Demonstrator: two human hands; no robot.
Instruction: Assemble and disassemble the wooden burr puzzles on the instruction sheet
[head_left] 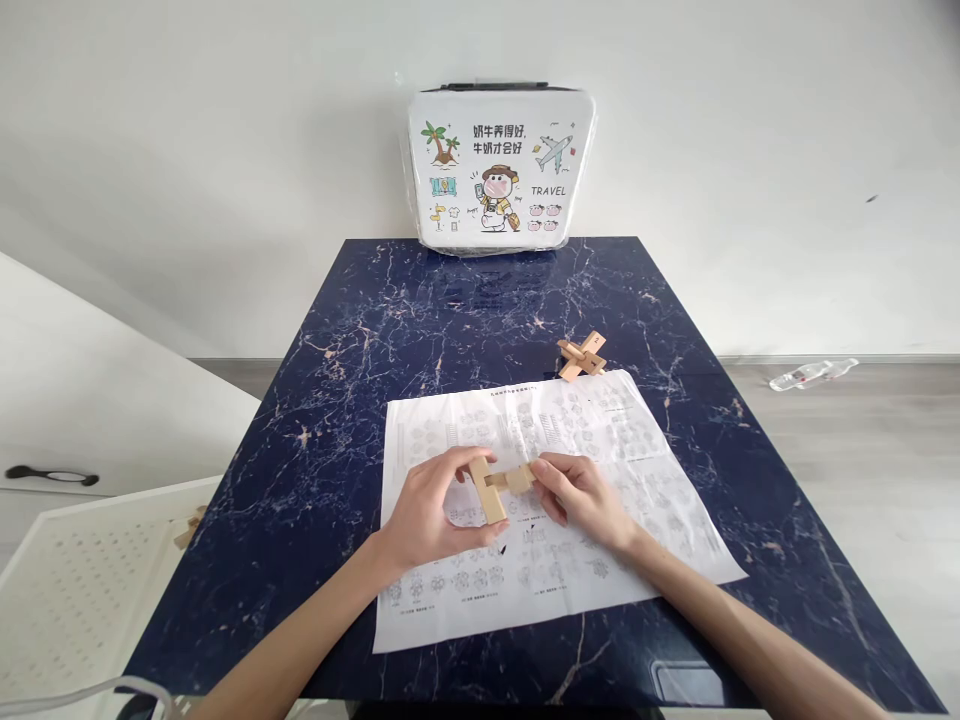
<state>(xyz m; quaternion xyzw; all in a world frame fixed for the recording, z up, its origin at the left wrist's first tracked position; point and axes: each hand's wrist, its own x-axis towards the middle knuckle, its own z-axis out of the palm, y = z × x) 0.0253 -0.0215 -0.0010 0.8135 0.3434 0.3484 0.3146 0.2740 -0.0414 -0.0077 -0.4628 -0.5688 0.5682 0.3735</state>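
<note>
Both of my hands meet over a printed instruction sheet [600, 440] on a dark blue marble table [360, 350]. My left hand [431, 510] curls its fingers round an upright wooden puzzle bar [487, 490]. My right hand [581, 495] pinches a cross piece [519, 478] that joins that bar. The two pieces form one partly joined wooden puzzle held just above the paper. A second, assembled wooden cross puzzle [581, 356] lies on the table beyond the sheet's far edge, out of both hands.
A white illustrated case [499, 170] wrapped in plastic stands against the wall at the table's far edge. A white perforated tray [82, 590] sits low at the left with a wooden piece [191, 527] on it. A plastic bottle [814, 373] lies on the floor at right.
</note>
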